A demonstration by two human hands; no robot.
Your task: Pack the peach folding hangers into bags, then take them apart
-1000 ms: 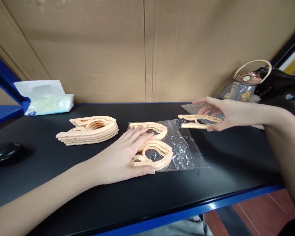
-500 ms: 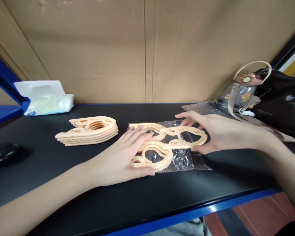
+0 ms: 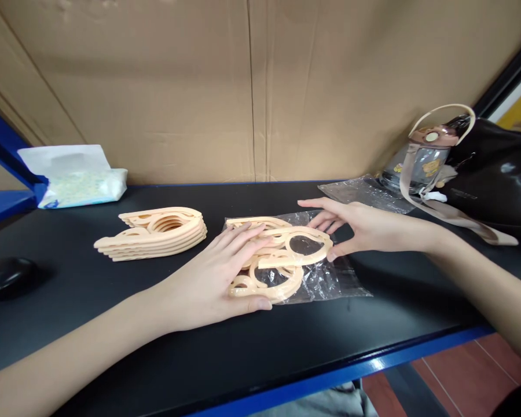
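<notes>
My left hand lies flat with its fingers stretched over cream plastic folding hangers in a clear plastic bag. Some parts of the hangers are hidden beneath that hand. My right hand has its thumb and fingers around the rounded end of one folded hanger, which lies on top of the others. Its thumb touches the near side of the curve, and the fingertips are at the far side. To the left, several matching folded hangers form a neat stack on the black table.
A pack of tissues is at the back left, with a black mouse at the left edge. Another clear bag lies before a strapped water bottle and a black bag. Cardboard stands behind the table.
My right hand has moved left, and the top hanger has slid left with it, further over the other hangers. My left hand has stayed nearly in place.
</notes>
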